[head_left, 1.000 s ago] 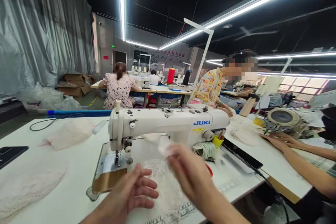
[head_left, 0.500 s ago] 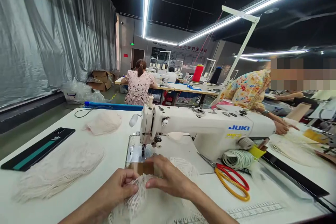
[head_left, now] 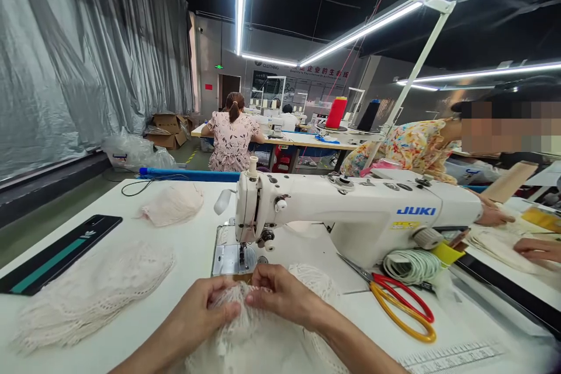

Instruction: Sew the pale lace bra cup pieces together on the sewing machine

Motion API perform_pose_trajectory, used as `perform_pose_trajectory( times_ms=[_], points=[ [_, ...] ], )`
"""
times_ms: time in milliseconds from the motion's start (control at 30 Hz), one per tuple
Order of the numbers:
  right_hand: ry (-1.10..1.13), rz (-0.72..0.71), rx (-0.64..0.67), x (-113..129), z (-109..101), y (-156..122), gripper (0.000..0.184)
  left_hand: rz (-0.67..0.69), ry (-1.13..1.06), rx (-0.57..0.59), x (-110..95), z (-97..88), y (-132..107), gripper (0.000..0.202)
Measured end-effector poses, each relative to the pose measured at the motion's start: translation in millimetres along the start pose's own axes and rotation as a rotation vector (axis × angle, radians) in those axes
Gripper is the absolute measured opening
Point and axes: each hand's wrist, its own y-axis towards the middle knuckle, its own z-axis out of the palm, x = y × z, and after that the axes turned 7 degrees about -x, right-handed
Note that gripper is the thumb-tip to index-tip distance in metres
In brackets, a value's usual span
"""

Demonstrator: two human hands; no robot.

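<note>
A white lace fabric piece (head_left: pixel 239 327) with a fringed edge lies bunched in front of the sewing machine (head_left: pixel 302 201). My left hand (head_left: pixel 214 310) is closed on its left side, thumb and fingers pinching the gathered edge. From the right, my right hand (head_left: pixel 280 295) pinches the same edge between thumb and fingertips, close to the left thumb. Both hands are just on the near side of the needle and presser foot (head_left: pixel 242 254), apart from them. Another bundle of fringed lace (head_left: pixel 313 280) lies beyond my right wrist.
Stacked lace pieces (head_left: pixel 96 292), a pale cloth piece (head_left: pixel 173 204) and a black-and-green case (head_left: pixel 61 251) lie left. Scissors (head_left: pixel 403 307), coiled tape (head_left: pixel 412 267) and a clear ruler (head_left: pixel 456 356) are right. A co-worker's hand (head_left: pixel 495 214) handles cloth beyond the machine.
My right hand has drawn its fingers in and now pinches the lace edge beside my left hand. The lace has been raised slightly. The view has shifted a little left.
</note>
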Motion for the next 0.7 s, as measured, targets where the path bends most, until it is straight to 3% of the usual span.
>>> perform_pose_trajectory(
  times_ms=[133, 267, 433, 600, 700],
  points=[
    [-0.137, -0.006, -0.141, -1.3, 0.6, -3.7, 0.014, 0.040, 0.025, 0.016, 1.6, 2.1, -0.6, 0.037],
    [-0.189, -0.038, -0.159, -3.4, 2.3, -4.4, 0.009, 0.054, 0.054, 0.065, -0.4, -0.8, -5.7, 0.050],
    [-0.226, -0.086, -0.186, -8.7, 8.8, 1.6, 0.017, 0.023, 0.111, -0.125, 2.0, 2.1, 6.7, 0.053],
    [-0.269, -0.095, -0.235, -10.5, 11.4, 4.2, 0.022, 0.051, 0.136, -0.168, 6.3, 8.8, 26.0, 0.043],
    [-0.404, -0.070, -0.284, -9.6, 10.5, 5.7, 0.019, 0.078, 0.159, -0.203, 6.2, 8.7, 29.8, 0.034]
  ],
)
